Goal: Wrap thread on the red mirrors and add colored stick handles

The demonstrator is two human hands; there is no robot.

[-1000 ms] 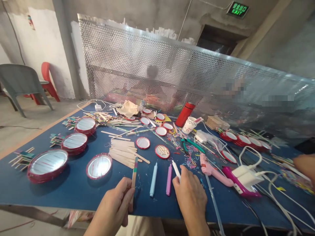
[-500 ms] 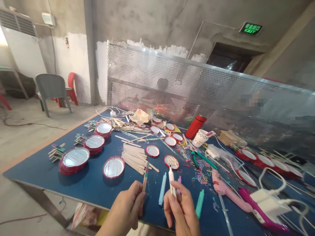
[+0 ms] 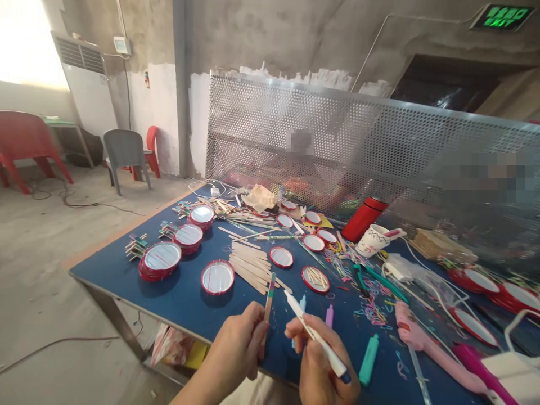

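My left hand (image 3: pixel 238 351) is closed on a wooden craft stick (image 3: pixel 268 301) with coloured bands, held upright over the near edge of the blue table (image 3: pixel 177 301). Just to its right, my right hand (image 3: pixel 323 365) grips a white marker (image 3: pixel 314 334) slanted with its tip up and to the left, close to the stick. A blue marker (image 3: pixel 300 306), a pink marker (image 3: pixel 329 316) and a green marker (image 3: pixel 368 360) lie on the table by my hands. A loose pile of plain wooden sticks (image 3: pixel 248 264) lies beyond.
Round red-rimmed lids (image 3: pixel 217 277) dot the table, with stacks of them (image 3: pixel 161 260) at the left. A red flask (image 3: pixel 361 218), a patterned cup (image 3: pixel 373 241), a pink glue gun (image 3: pixel 426 343) and cables sit right. A perforated metal screen (image 3: pixel 337 140) backs the table; chairs (image 3: pixel 124 152) stand left.
My right hand picked the white marker up off the table and brought it toward the stick in my left hand. The camera view swung to the left, showing more floor.
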